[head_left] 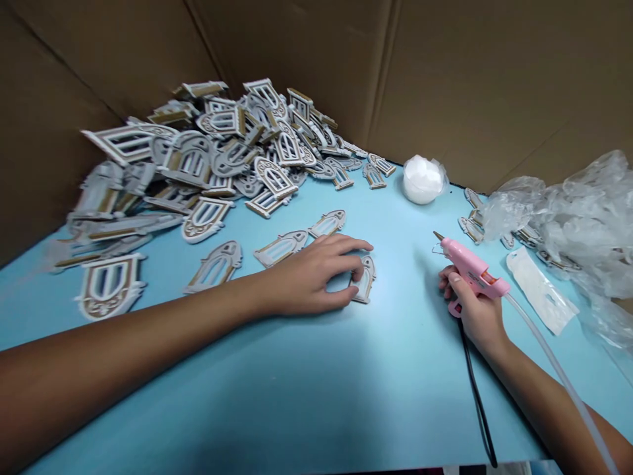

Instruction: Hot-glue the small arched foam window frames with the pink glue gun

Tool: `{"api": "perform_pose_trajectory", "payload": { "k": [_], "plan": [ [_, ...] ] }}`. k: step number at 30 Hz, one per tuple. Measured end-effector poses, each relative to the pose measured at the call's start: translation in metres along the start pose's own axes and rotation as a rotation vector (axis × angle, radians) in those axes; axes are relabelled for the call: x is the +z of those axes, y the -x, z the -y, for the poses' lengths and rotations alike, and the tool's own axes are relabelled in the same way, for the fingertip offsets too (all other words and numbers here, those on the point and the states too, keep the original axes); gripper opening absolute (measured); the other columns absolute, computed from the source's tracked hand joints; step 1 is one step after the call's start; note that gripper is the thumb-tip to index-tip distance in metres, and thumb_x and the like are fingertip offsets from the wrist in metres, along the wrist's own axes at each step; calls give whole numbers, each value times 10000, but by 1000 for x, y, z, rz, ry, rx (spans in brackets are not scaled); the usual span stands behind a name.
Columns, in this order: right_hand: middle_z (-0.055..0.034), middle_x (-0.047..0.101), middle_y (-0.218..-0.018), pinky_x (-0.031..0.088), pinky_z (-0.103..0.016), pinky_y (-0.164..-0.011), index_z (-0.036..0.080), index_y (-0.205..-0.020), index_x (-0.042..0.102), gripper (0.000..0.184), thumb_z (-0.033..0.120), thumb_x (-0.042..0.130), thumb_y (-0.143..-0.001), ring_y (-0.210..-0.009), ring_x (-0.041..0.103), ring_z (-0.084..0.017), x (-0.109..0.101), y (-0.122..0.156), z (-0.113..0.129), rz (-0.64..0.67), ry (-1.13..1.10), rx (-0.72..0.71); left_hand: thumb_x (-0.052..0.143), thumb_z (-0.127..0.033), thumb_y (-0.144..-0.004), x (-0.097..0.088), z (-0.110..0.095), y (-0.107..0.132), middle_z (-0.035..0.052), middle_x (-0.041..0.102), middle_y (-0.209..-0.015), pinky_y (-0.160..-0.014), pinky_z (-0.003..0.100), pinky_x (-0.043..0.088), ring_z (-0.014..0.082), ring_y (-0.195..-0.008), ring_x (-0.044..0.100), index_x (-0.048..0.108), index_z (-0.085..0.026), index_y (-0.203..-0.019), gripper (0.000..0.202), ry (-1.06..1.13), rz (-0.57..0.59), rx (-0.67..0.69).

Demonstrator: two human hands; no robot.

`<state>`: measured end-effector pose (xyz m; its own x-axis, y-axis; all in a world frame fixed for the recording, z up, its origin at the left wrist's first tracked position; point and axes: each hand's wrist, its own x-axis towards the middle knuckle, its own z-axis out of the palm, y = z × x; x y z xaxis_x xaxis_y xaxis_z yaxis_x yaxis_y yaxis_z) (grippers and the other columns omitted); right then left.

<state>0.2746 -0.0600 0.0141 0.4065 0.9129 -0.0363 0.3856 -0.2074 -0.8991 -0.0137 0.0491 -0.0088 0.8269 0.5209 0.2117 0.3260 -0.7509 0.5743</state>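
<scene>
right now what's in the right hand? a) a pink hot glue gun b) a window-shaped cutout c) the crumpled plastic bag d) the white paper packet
a, the right hand grips the pink hot glue gun by its handle

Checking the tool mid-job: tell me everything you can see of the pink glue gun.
Pink plastic hot glue gun, with a brass-coloured nozzle, wire stand and orange patch near the rear. A long translucent glue stick enters its back; a black cord leaves the handle. The right hand grips it, tilted, nozzle pointing forward and left, over the blue tabletop.
</scene>
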Motion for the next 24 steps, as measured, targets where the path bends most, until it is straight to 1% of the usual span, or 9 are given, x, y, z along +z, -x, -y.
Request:
{"api": "perform_pose_trajectory", "payload": {
  "k": [2,4,6,7,9,12,14,20,24],
  "plan": [
    [-43,681,-715,447,-265,-501,183,-856,718,370,550,685,-821,-604,578,-153,0,0,2,6,15,19,530,-501,-920,-1,-5,-2,124,628,-1335,-1060,504,415,325,-1240,542,571,-215,-883,291,-5,-42,-142],
    [-45,685,-719,451,-265,-514,180,-857,721,369,546,683,-823,-611,581,-154,-1,1,3,6,26,33,587,-633,-865,-1,-12,-3,126,642,-1233,-1013,535,423,355,-1195,536,540,-215,-876,421,-45,-75,-299],
    [-48,690,-722,450,-267,-516,179,-856,724,372,547,695,-811,-614,584,-157,-1,1,3,1,28,44,664,-679,-795,0,-21,-3,119,634,-1196,-1005,557,405,376,-1186,520,541,-213,-860,487,-103,-70,-387],
    [-49,691,-722,447,-267,-513,178,-857,726,376,549,700,-805,-612,583,-157,0,1,2,0,28,48,699,-664,-771,1,-25,-3,115,630,-1196,-1006,558,395,379,-1187,515,547,-211,-847,483,-128,-63,-402],
    [-49,690,-716,441,-266,-505,177,-858,726,385,557,708,-797,-602,574,-155,1,1,0,-4,21,43,732,-573,-760,2,-31,-3,103,626,-1193,-997,545,386,373,-1180,519,567,-208,-820,405,-161,-45,-408],
    [-50,684,-706,437,-267,-498,175,-845,718,409,580,705,-793,-592,567,-153,2,-1,-1,0,4,24,686,-410,-774,0,-34,-3,92,635,-1148,-944,520,396,357,-1123,546,602,-206,-803,222,-189,-18,-423],
    [-57,691,-717,434,-266,-494,173,-846,715,419,588,703,-793,-596,571,-155,2,-1,0,15,-1,28,651,-363,-779,-3,-35,-4,95,642,-1110,-913,510,404,356,-1086,561,624,-204,-826,168,-217,-6,-435],
    [-59,685,-712,416,-253,-474,168,-844,721,419,580,719,-767,-593,569,-150,1,-2,2,8,2,62,645,-390,-846,-11,-36,-4,96,686,-1043,-865,469,431,347,-1023,617,647,-181,-1047,290,-293,75,-462],
    [-63,687,-716,421,-254,-472,166,-851,727,436,591,720,-754,-593,568,-151,1,0,3,11,-11,76,658,-420,-893,-12,-38,-5,67,714,-967,-809,423,436,324,-964,651,657,-199,-989,241,-307,76,-462]
  ]
}}
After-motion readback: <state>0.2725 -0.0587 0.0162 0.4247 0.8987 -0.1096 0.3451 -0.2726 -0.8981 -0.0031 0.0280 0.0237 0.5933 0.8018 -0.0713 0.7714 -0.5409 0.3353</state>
